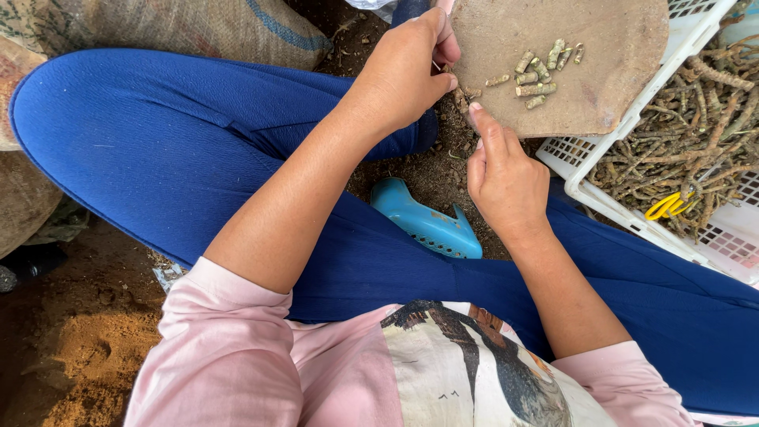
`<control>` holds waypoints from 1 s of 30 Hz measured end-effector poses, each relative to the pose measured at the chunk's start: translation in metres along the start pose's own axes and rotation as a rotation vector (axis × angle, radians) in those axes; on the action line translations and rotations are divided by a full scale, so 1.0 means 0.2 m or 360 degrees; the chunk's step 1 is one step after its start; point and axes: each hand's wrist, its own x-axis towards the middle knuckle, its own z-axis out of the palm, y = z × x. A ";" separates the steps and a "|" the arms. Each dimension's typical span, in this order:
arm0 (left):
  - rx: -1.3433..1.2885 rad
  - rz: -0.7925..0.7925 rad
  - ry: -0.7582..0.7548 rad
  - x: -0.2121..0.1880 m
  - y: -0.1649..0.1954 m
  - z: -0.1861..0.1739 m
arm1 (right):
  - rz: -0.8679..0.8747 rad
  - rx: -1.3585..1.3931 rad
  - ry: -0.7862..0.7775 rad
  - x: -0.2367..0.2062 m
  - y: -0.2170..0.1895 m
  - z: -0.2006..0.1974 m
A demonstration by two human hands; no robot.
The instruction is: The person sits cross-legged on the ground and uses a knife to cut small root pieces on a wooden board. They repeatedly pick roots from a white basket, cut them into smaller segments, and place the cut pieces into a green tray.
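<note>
L hand (403,71), upper centre of frame, fingers curled shut on a thin brown root stick (461,98) at edge of the flat brown wooden board (601,87). R hand (506,178) just below, fingers closed, thumb up by the stick. Cut root pieces (540,73) lie on board; white plastic crate (609,150) of roots at right.

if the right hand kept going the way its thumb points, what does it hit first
Probably the edge of the brown board: the right hand points up and slightly left, its thumb tip almost at the board's lower left edge. Depth is unclear, so it might pass just under it.
</note>
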 end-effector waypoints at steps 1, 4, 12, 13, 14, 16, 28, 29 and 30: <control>-0.0037 -0.0054 -0.0031 0.00 0.00 -0.01 | -0.0016 0.0033 0.0016 0.00 0.00 0.00; -0.0195 -0.0229 -0.0152 0.00 0.00 -0.05 | -0.0037 0.0211 0.0000 -0.04 0.03 -0.02; -0.0852 -0.0559 -0.0509 0.00 0.11 -0.11 | 0.0466 0.1668 0.0046 -0.08 0.10 -0.05; -0.0901 -0.0503 -0.0525 0.00 0.13 -0.10 | 0.0604 0.1812 0.0058 -0.07 0.11 -0.06; -0.0949 -0.0448 -0.0543 -0.01 0.15 -0.08 | 0.0743 0.1958 0.0068 -0.05 0.11 -0.07; -0.1045 -0.0391 -0.0585 -0.01 0.19 -0.04 | 0.0765 0.2040 0.0084 -0.02 0.11 -0.08; -0.0681 -0.0323 -0.0439 -0.03 0.23 -0.03 | 0.0744 0.2427 0.0029 -0.04 0.21 -0.12; -0.0630 -0.0341 -0.0398 -0.02 0.22 -0.05 | 0.0702 0.2448 0.0048 -0.05 0.21 -0.09; -0.0576 -0.0360 -0.0356 -0.01 0.21 -0.07 | 0.0695 0.2251 -0.0012 -0.05 0.19 -0.06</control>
